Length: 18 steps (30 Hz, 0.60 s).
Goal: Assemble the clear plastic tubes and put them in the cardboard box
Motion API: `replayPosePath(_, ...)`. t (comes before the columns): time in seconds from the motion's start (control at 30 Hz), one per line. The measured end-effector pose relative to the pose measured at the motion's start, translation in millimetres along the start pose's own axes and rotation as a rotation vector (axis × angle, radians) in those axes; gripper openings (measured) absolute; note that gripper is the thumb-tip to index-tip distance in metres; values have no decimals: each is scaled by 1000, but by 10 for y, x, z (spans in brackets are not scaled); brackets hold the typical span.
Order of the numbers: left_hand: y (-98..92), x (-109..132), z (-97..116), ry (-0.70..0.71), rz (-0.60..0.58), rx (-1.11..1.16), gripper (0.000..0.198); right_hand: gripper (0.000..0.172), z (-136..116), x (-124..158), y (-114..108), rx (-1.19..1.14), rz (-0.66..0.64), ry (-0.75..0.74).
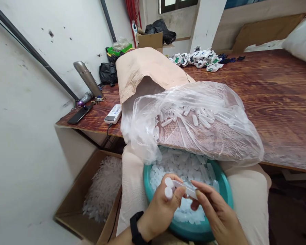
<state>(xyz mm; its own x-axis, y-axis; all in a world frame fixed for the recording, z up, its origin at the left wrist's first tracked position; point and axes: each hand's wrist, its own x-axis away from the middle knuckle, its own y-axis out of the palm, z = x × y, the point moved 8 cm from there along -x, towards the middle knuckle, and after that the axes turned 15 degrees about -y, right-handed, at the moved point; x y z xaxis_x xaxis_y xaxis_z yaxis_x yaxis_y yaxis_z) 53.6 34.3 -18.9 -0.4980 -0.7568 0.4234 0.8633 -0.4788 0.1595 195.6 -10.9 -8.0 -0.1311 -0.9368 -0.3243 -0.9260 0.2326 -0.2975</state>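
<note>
Over the teal basin (228, 200), a translucent tube (191, 193) is pinched by the left hand (164, 206) and, at its lower end, by the fingertips of the right hand (218, 207); its long axis is slanted from upper left to lower right. Two round white ends (168, 193) are held leftward.
</note>
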Motion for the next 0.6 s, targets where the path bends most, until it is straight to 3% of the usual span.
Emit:
replayPosePath(0.1,-3,15,-40,-16,3,14,30,37,118,83,105,-128,-56,113)
replayPosePath(0.23,-14,6,-40,-33,26,29,30,28,88,100,108,0,-109,42)
replayPosePath(0.47,4,23,-46,-39,16,-16,28,36,-30,66,113,148,-223,-51)
replayPosePath(0.53,-11,24,-45,-32,44,-51,27,43,16,81,148,149,-262,-35)
replayPosePath(0.6,-42,26,-11,4,97,-81,26,37,50,89,157,214,-269,-59)
